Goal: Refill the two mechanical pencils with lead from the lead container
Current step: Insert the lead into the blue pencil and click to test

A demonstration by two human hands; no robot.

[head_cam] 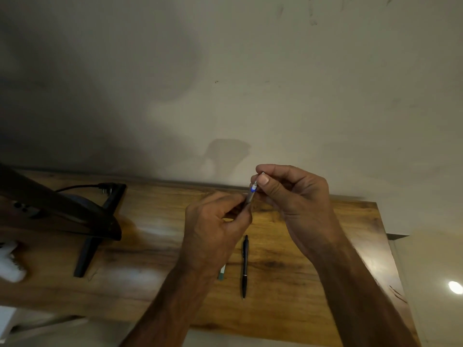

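My left hand (215, 221) grips a silver mechanical pencil (251, 195) with a blue and white top, held tilted above the wooden table (150, 234). My right hand (293, 199) pinches the pencil's top end between thumb and forefinger. Most of the pencil's barrel is hidden inside my left fist. A black mechanical pencil (245, 265) lies on the table below my hands, pointing toward me. Beside it a small green and white lead container (222, 272) peeks out from under my left wrist.
A dark monitor with its black stand (92, 236) and a cable occupies the table's left part. Something white (10, 264) sits at the far left edge. A plain wall rises behind the table. The table's right edge runs near my right forearm.
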